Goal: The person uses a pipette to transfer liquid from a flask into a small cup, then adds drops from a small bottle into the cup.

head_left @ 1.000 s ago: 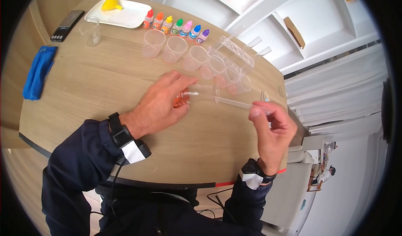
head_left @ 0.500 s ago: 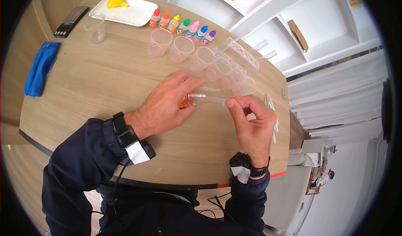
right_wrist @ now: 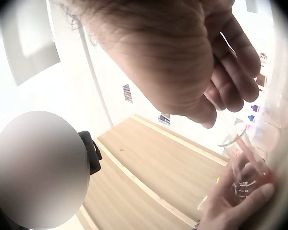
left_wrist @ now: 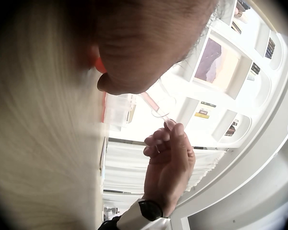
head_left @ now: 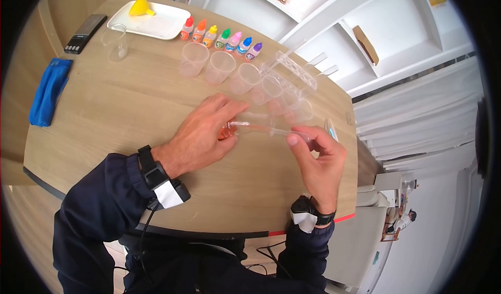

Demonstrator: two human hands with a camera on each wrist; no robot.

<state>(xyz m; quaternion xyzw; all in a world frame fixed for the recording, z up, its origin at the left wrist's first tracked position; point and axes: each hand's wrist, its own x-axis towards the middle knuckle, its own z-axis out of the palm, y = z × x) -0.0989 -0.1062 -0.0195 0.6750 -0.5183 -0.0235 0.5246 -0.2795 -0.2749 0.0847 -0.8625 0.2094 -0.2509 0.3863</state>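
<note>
A clear graduated vessel holding red liquid lies tilted, its mouth facing right. My left hand curls round its lower part, which is partly hidden by the fingers. My right hand pinches the end of a clear pipette between thumb and fingers. In the right wrist view the pipette passes through the mouth of the vessel down to the red liquid, and its stem looks reddish. The bulb is mostly covered by the right fingertips.
Several clear cups stand in a row beyond the hands, before dropper bottles. A tube rack is at the back right. Further left are a white tray with a yellow funnel, beaker, scale and blue cloth.
Over the last second my right hand moved left, sliding the pipette deeper into the vessel, then drew back slightly. A reddish tint now shows in the stem. My left hand kept its grip.
</note>
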